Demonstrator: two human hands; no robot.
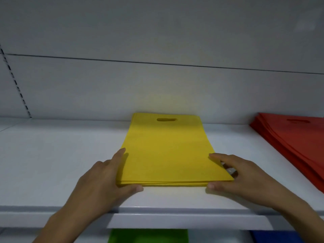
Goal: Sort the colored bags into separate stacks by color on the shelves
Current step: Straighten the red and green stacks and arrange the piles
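Nearest, below the front lip of the white shelf [52, 163], a green bag [147, 235] and, off to the right, a blue bag [280, 237] show on a lower level, both cut off by the frame edge. On the shelf, the left hand [105, 178] lies flat with its fingers straight along the left side of the stack of yellow bags [168, 155], its thumb laid against the stack's near edge. The right hand [245, 176] mirrors it, spread wide at the stack's near right corner: the forefinger rests on top by the right edge, the other fingers lie beside that edge, and the thumb touches the near edge. Neither hand grips anything. The yellow stack lies flat in the middle of the shelf, its layered edges showing at the front and its handle cutout [166, 119] at the far end, close to the back panel [157, 85]. Well apart to the right lies a stack of red bags [298, 142], fanned slightly and partly out of frame. A slotted upright [15, 81] runs up the far left.
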